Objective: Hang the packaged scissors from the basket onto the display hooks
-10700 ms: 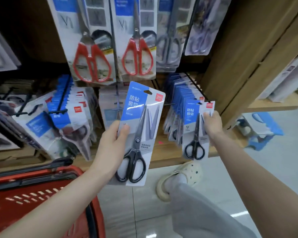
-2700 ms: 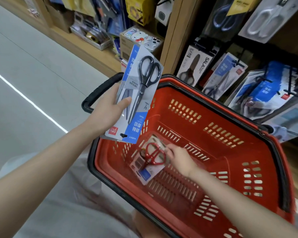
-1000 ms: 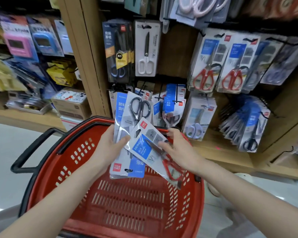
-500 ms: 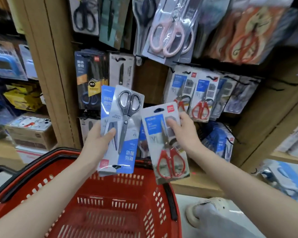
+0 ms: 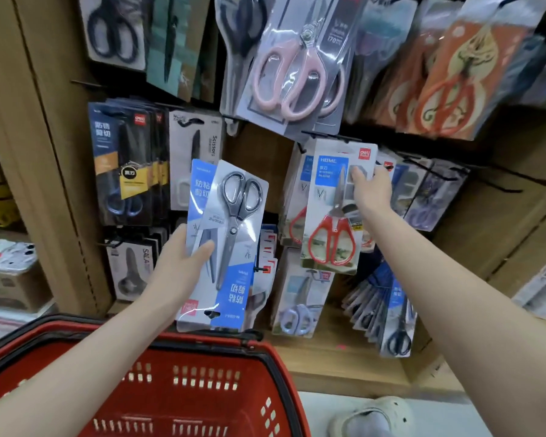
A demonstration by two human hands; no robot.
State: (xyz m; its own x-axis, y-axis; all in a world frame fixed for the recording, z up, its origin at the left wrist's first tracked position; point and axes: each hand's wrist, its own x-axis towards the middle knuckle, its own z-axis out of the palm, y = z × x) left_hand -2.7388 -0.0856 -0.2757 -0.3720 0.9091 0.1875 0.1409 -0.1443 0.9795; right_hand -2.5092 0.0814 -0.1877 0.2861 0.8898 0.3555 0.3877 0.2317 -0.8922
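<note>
Writing reads "HOME" on the red-handled pack (image 5: pixel 331 216) that the right grip (image 5: pixel 371 190) pinches before the hung row (image 5: pixel 299 184); left grip (image 5: pixel 177 266) clasps two packs (image 5: pixel 234 247), front one upside down.

"HOME" on red-scissors pack (image 5: pixel 331 212); "Scissors" on grey pack (image 5: pixel 195 162).

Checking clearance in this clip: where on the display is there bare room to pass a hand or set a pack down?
Bare back panel between the white pack and the red-handled pack; empty hooks at far right; the wooden ledge below. Crowded: overlapping packs around the pink scissors, and the fanned blue packs.
</note>
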